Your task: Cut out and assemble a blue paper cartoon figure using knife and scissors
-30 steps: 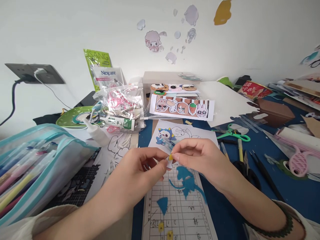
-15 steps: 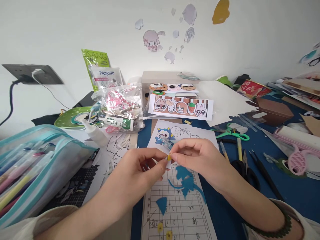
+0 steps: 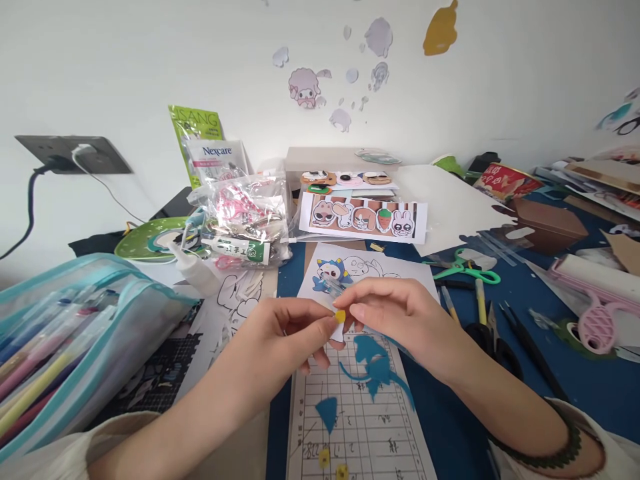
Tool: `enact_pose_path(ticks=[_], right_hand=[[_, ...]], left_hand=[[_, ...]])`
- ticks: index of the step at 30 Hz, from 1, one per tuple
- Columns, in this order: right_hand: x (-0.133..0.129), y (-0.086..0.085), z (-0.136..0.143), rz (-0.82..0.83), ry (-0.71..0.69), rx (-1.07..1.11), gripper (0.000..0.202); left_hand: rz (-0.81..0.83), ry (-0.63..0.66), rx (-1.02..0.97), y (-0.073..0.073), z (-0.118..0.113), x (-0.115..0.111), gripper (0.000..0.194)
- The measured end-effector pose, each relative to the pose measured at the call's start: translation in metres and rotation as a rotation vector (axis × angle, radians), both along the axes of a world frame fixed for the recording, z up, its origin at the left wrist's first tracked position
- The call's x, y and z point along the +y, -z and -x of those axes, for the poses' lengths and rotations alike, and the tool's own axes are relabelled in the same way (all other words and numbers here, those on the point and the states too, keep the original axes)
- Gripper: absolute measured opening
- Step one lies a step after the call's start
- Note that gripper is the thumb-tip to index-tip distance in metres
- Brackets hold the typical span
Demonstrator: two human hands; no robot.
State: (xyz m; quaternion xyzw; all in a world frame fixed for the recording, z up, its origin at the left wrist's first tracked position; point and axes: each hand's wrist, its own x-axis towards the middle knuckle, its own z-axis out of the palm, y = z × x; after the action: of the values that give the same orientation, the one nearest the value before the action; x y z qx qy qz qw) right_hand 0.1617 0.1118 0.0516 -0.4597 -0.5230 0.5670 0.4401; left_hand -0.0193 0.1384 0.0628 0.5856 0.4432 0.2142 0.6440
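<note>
Between the thumb and index finger of my left hand (image 3: 300,333) is a small white paper piece (image 3: 337,332) with a yellow piece (image 3: 341,316) at its top. My right hand (image 3: 387,310) is just to the right, its thumb beside the yellow piece; a clear pen-like object (image 3: 331,287) shows behind its fingertips. Below my hands, blue cut pieces (image 3: 376,367) and a blue triangle (image 3: 327,413) lie on a gridded sheet (image 3: 367,433), with small yellow pieces (image 3: 325,457) near its lower end. Behind is a sheet with a blue cartoon drawing (image 3: 333,272).
A pencil bag (image 3: 150,313) and a white glue bottle (image 3: 193,267) are on the left. Green scissors (image 3: 467,269), black scissors (image 3: 493,340) and tweezers (image 3: 533,350) lie on the right. Plastic bags (image 3: 245,213) and a sticker strip (image 3: 364,219) stand behind.
My right thumb and fingertips have moved slightly right, off the yellow piece, which now shows more fully in my left hand. The view has shifted slightly.
</note>
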Motion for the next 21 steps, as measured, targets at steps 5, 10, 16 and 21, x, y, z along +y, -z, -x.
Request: enact_pose_path(ticks=[5,10,16,21], right_hand=[[0.0014,-0.0005,-0.0017,-0.027,-0.030,0.007,0.018],[0.0020,-0.0009,-0.0031,-0.041,-0.038,0.043,0.023],[0.0026,0.0014,-0.0063,-0.033,-0.107,0.146,0.018],[0.0029,0.0021,-0.0087,-0.050,-0.218,0.204,0.013]], left_hand=[[-0.037,-0.011,-0.001,0.0014,0.0021,-0.0008,0.020],[-0.097,-0.003,0.009,0.0007,0.0023,-0.0003,0.019],[-0.195,0.026,-0.044,0.0013,0.0020,-0.0023,0.021],[-0.165,0.037,-0.071,0.0004,0.0016,-0.0032,0.023]])
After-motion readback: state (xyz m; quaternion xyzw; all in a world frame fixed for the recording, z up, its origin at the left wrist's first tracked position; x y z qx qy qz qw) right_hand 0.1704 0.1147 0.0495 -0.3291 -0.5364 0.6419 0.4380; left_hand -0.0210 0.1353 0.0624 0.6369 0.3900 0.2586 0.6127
